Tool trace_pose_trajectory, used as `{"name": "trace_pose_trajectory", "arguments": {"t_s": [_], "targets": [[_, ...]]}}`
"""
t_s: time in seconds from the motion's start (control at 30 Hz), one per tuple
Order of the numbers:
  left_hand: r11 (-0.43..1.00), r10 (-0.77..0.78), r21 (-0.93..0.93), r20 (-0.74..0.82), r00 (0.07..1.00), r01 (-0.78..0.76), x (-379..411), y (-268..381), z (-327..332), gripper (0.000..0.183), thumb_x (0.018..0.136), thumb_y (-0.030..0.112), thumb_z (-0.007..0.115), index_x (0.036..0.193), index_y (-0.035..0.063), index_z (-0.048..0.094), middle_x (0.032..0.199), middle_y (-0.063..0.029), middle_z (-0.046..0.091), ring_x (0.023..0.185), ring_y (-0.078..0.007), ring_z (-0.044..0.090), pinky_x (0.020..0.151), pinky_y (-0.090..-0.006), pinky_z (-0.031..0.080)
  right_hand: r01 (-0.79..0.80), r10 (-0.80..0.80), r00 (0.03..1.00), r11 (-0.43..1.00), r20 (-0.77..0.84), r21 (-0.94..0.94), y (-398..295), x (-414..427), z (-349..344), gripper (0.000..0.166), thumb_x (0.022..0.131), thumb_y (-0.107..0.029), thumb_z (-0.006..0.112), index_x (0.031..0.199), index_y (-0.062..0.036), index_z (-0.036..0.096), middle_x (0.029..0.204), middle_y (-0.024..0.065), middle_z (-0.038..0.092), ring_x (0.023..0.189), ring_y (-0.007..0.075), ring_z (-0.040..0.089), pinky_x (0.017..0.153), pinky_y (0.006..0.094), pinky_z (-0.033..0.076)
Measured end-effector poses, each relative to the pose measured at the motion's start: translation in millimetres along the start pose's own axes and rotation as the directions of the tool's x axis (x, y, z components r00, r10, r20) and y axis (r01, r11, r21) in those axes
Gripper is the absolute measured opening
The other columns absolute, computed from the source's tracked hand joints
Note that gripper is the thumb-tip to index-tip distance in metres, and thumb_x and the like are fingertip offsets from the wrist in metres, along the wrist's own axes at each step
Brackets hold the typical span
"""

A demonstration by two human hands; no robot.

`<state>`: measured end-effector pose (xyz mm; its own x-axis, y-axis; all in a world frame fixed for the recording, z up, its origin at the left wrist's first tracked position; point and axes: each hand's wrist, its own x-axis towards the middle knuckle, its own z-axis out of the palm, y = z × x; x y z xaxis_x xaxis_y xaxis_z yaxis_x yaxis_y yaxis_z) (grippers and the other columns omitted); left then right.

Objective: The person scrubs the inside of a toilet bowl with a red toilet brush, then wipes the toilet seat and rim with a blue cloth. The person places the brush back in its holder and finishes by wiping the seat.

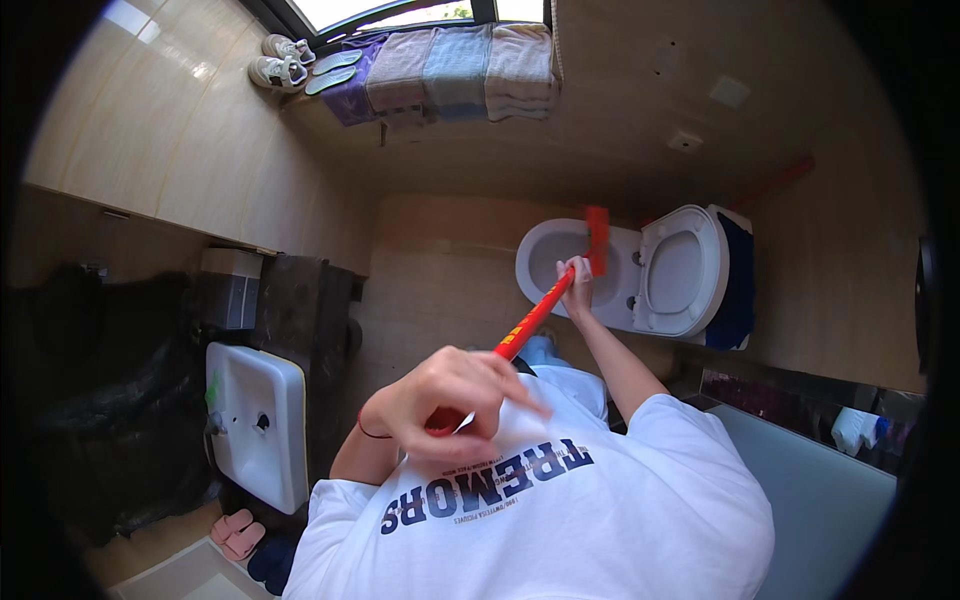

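A red pole (pixel 531 322) with yellow writing runs diagonally in front of me. Its lower end meets a blurred red head (pixel 598 241); the exact kind of tool cannot be told. My left hand (pixel 457 405), with a red cord at the wrist, is curled around the upper end, some fingers blurred and lifted. Lower down, my right hand (pixel 577 283) grips the pole close to the head. That head appears over the bowl of a white toilet (pixel 541 259), whose seat and lid (pixel 679 274) are raised against the tank.
Folded towels (pixel 457 71), insoles (pixel 334 71) and sneakers (pixel 279 71) lie on the window ledge. At the left stand a white sink (pixel 281 427) and a grey box (pixel 232 289). Pink slippers (pixel 238 534) are at lower left. Another red pole (pixel 780 180) leans behind the toilet.
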<state>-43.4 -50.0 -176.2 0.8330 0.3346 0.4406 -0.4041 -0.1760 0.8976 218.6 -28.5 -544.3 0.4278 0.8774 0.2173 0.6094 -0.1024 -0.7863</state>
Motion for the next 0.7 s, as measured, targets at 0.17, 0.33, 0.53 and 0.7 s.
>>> {"name": "trace_pose_trajectory", "arguments": {"t_s": [0.17,0.33,0.53,0.7], "targets": [[0.999,-0.025,0.033,-0.379,0.925,0.041,-13.7,-2.6,13.9,0.024,0.077,0.024,0.068,0.06,0.0113,0.057,0.06,-0.0051,0.065,0.088,-0.0264,0.075,0.082,-0.0325,0.051,0.044,-0.045,0.994,0.999,-0.098,-0.008,-7.1,3.6,19.5,0.022,0.093,-0.019,0.064,0.082,-0.0048,0.051,0.088,0.0136,0.055,0.078,0.0344,0.057,0.072,0.0443,0.047],[0.979,0.051,0.202,-0.222,0.974,-0.005,-13.7,39.1,10.9,0.031,0.081,0.031,0.071,0.063,0.0101,0.057,0.061,-0.0054,0.065,0.067,-0.0203,0.073,0.069,-0.0313,0.056,0.112,-0.135,0.959,0.988,0.251,0.102,-44.7,-3.6,46.6,0.018,0.089,-0.021,0.067,0.085,-0.0071,0.056,0.092,0.0137,0.058,0.083,0.0363,0.06,0.071,0.0451,0.049],[0.961,0.221,0.186,-0.082,0.972,-0.203,-17.4,64.7,3.9,0.033,0.085,0.028,0.076,0.066,0.0066,0.061,0.06,-0.0043,0.064,0.055,-0.0159,0.067,0.061,-0.0286,0.055,0.239,-0.224,0.721,0.969,0.656,0.068,-77.0,-7.4,37.9,0.013,0.083,-0.021,0.068,0.086,-0.0096,0.062,0.093,0.0116,0.062,0.09,0.0363,0.064,0.075,0.0476,0.052],[0.979,0.066,0.201,-0.188,0.98,-0.028,-15.6,23.8,8.1,0.027,0.081,0.019,0.068,0.059,0.0088,0.057,0.054,-0.0037,0.059,0.046,-0.0179,0.059,0.06,-0.0312,0.051,0.158,-0.123,0.927,0.985,0.354,-0.071,-40.4,24.9,27.9,0.012,0.083,-0.019,0.065,0.082,-0.008,0.059,0.091,0.0133,0.061,0.085,0.0372,0.064,0.071,0.047,0.052]]}}
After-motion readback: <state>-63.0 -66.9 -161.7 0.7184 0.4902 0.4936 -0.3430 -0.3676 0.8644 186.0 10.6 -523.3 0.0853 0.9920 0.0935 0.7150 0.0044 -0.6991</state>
